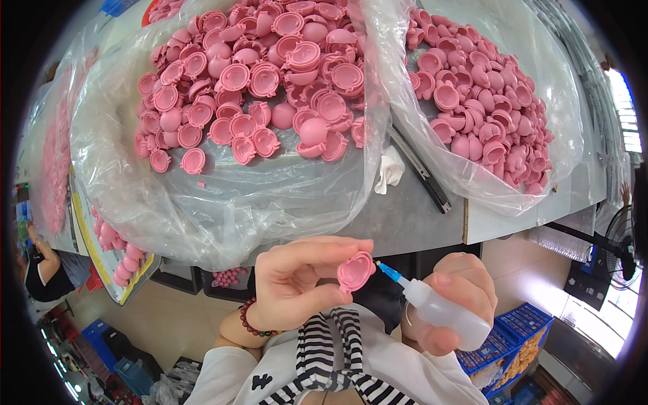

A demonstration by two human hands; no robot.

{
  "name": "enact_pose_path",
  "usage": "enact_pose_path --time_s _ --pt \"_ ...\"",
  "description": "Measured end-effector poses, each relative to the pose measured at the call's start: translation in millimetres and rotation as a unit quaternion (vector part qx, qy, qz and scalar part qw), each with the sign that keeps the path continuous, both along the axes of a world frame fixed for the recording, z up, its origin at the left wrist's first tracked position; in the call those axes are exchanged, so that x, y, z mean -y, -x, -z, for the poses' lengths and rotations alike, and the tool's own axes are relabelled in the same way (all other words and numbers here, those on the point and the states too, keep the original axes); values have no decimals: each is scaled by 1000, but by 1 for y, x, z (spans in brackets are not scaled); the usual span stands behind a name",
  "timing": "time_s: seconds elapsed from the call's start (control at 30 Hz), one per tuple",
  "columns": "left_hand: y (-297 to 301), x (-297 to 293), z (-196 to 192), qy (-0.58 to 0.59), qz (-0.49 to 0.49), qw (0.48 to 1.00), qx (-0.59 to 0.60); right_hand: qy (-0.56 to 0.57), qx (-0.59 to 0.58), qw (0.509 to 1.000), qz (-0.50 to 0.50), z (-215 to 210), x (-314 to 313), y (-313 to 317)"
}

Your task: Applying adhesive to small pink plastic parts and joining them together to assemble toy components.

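Observation:
Between the thumb and fingers of my left hand (297, 280) is a pink plastic half shell (355, 271), its hollow side facing right and up. My right hand (462, 287) is wrapped around a translucent white squeeze bottle (449, 314) with a blue needle tip (389, 272). The tip points left and up, close to the shell's rim; I cannot tell whether they touch. Beyond my hands, a heap of pink half shells (235, 77) lies in an open clear plastic bag (223, 209). A second clear bag (533, 199) at the right holds more pink shells (482, 101).
Between the bags on the grey table (405, 216) lie a black metal rail (422, 172) and a crumpled white tissue (389, 170). A tray (140, 275) with joined pink balls (125, 264) is at left. Blue crates (520, 324) stand below right. Another person's arm (47, 255) shows far left.

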State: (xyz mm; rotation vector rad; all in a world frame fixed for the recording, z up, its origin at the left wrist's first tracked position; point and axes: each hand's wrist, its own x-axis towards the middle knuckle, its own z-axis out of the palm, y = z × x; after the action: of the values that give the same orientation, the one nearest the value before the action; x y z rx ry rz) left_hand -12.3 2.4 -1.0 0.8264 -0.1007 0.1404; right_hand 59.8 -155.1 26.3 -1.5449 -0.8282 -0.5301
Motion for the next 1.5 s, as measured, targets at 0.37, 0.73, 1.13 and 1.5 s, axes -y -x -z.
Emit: enact_pose_path --time_s 0.37,0.73,1.13,1.5 --pt "-2 -1 -3 70 23 997 -5 -74 -13 980 186 10 22 -10" --pt "-6 -3 -1 84 50 995 -11 52 -235 882 404 38 226 -162" --pt "-9 3 -8 -119 -27 992 31 373 3 887 273 -2 42 -108" --pt "-1 -7 -10 -85 -58 995 -12 299 -134 940 -89 3 6 -32"
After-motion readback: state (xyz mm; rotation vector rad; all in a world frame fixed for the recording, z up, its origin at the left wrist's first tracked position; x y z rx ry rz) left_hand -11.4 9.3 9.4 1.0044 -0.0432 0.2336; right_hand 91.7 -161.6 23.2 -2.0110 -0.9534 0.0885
